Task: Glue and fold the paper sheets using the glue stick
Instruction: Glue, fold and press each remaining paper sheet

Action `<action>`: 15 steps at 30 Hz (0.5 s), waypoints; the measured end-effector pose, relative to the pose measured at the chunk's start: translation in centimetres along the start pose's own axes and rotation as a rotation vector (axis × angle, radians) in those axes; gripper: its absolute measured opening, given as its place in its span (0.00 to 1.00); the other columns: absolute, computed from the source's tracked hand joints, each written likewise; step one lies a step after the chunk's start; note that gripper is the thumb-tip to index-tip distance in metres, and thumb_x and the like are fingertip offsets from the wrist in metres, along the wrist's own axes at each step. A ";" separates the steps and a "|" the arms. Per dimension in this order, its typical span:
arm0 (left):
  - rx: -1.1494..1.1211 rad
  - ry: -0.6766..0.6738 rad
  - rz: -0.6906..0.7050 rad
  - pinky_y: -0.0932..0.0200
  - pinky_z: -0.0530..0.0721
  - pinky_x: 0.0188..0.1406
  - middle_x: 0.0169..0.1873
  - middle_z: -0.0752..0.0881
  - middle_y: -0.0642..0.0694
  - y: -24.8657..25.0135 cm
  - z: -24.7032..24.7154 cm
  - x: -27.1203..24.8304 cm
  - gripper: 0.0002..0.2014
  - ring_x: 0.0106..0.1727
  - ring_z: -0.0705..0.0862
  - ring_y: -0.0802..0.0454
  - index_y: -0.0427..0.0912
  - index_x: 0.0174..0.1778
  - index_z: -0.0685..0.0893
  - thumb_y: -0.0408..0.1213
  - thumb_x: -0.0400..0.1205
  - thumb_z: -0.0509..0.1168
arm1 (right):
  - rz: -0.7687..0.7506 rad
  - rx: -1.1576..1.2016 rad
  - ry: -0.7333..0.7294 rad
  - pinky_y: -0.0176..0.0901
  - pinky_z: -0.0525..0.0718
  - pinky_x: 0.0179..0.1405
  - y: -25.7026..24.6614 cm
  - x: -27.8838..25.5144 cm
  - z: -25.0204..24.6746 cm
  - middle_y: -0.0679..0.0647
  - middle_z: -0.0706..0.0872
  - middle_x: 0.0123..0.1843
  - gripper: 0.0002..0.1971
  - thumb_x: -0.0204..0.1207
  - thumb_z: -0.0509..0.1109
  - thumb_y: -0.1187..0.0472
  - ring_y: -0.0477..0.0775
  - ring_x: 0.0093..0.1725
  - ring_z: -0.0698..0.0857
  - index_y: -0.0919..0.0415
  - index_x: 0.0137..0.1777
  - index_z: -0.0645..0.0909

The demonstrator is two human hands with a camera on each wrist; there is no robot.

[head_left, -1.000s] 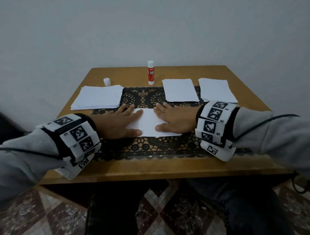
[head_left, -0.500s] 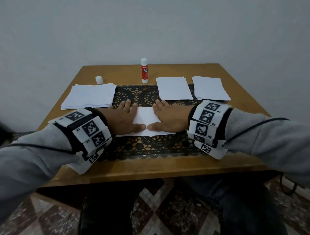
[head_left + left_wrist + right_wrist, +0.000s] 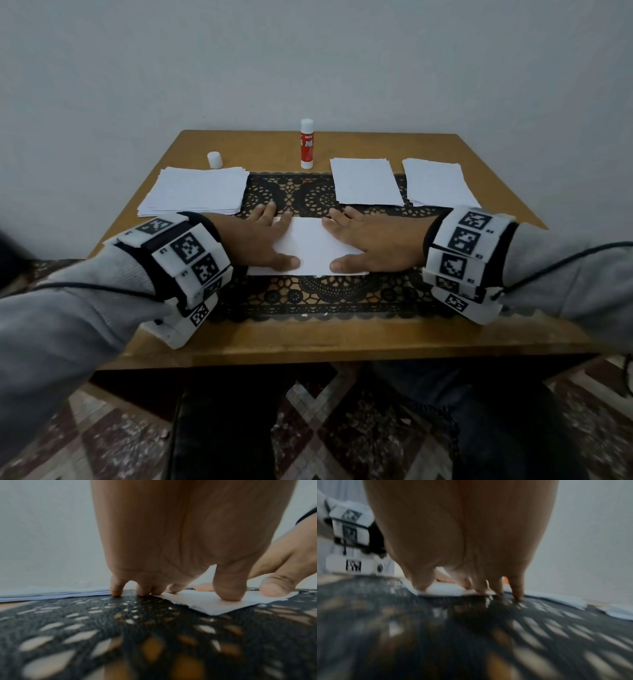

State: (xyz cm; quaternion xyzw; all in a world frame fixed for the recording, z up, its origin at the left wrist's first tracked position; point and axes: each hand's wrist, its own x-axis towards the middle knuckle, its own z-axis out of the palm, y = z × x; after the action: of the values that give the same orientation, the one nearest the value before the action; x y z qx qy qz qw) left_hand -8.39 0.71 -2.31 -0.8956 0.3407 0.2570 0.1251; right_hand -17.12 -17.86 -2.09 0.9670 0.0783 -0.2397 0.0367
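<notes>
Folded paper sheet [image 3: 313,246] lies on the black lace runner [image 3: 308,298], pressed flat by left hand [image 3: 255,240] and right hand [image 3: 371,240], fingers straight. Left wrist view: thumb on paper (right wrist view blurred).

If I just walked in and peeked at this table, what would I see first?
First, two hands pressing flat on one white paper sheet in the middle of a black lace mat: the left hand on its left end, the right hand on its right end. Next, the red and white glue stick standing upright at the table's far edge, with its white cap off to the left beside a paper stack.
</notes>
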 end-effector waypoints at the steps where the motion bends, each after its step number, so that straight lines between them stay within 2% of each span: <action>1: 0.008 -0.011 0.010 0.38 0.46 0.81 0.81 0.29 0.40 -0.1 -0.1 -0.1 0.46 0.83 0.32 0.43 0.50 0.82 0.29 0.66 0.80 0.51 | -0.008 0.011 0.007 0.56 0.47 0.85 0.3 0.0 0.1 0.53 0.33 0.86 0.44 0.82 0.50 0.34 0.55 0.85 0.36 0.57 0.85 0.34; 3: 0.016 -0.021 0.021 0.38 0.46 0.81 0.81 0.29 0.39 -0.2 -0.2 -0.3 0.45 0.83 0.32 0.42 0.53 0.81 0.29 0.67 0.80 0.50 | -0.011 0.005 0.012 0.58 0.48 0.84 0.4 0.3 0.2 0.53 0.34 0.86 0.46 0.79 0.52 0.32 0.55 0.85 0.37 0.57 0.85 0.34; 6: 0.013 -0.003 -0.006 0.41 0.46 0.82 0.81 0.29 0.40 0.1 -0.2 -0.3 0.48 0.83 0.34 0.44 0.44 0.82 0.30 0.66 0.80 0.52 | 0.011 -0.006 0.018 0.61 0.51 0.84 0.3 0.5 0.3 0.53 0.35 0.87 0.50 0.76 0.54 0.29 0.55 0.86 0.38 0.59 0.85 0.36; 8: 0.013 0.008 -0.045 0.42 0.47 0.82 0.81 0.30 0.39 0.1 -0.1 -0.2 0.50 0.83 0.35 0.43 0.39 0.82 0.31 0.66 0.80 0.52 | 0.036 0.010 0.036 0.58 0.50 0.84 0.2 0.5 0.3 0.55 0.37 0.87 0.50 0.77 0.55 0.30 0.56 0.86 0.41 0.61 0.85 0.38; 9: 0.008 0.012 -0.057 0.41 0.47 0.82 0.81 0.30 0.38 0.1 -0.1 -0.2 0.51 0.83 0.35 0.42 0.39 0.82 0.32 0.67 0.79 0.53 | 0.045 0.011 0.058 0.55 0.51 0.84 0.3 0.6 0.3 0.57 0.41 0.87 0.49 0.77 0.55 0.30 0.58 0.86 0.45 0.62 0.86 0.41; 11: -0.009 0.025 -0.059 0.40 0.47 0.82 0.82 0.32 0.38 -0.1 0.0 -0.1 0.51 0.83 0.36 0.42 0.40 0.83 0.33 0.67 0.78 0.53 | 0.051 -0.004 0.131 0.55 0.61 0.80 0.6 0.8 0.2 0.63 0.58 0.84 0.43 0.79 0.56 0.33 0.62 0.83 0.60 0.64 0.84 0.57; 13: -0.014 0.049 -0.054 0.41 0.47 0.82 0.82 0.33 0.38 -0.3 0.0 -0.1 0.49 0.84 0.36 0.42 0.38 0.83 0.34 0.66 0.80 0.53 | 0.045 0.005 0.227 0.57 0.73 0.70 0.9 0.8 0.1 0.64 0.76 0.73 0.35 0.80 0.59 0.36 0.64 0.73 0.74 0.64 0.74 0.73; 15: -0.013 0.070 -0.053 0.44 0.47 0.82 0.82 0.34 0.38 -0.3 0.1 -0.1 0.47 0.84 0.37 0.43 0.35 0.82 0.35 0.63 0.82 0.51 | 0.004 0.069 0.304 0.56 0.76 0.67 0.9 0.5 -0.1 0.62 0.82 0.69 0.29 0.78 0.65 0.39 0.61 0.68 0.78 0.62 0.68 0.81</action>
State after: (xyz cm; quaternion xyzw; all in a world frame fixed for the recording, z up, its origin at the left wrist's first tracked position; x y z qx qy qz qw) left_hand -8.23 1.01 -2.32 -0.9137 0.3193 0.2242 0.1139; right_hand -16.52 -18.69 -2.18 0.9929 0.0729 -0.0932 -0.0082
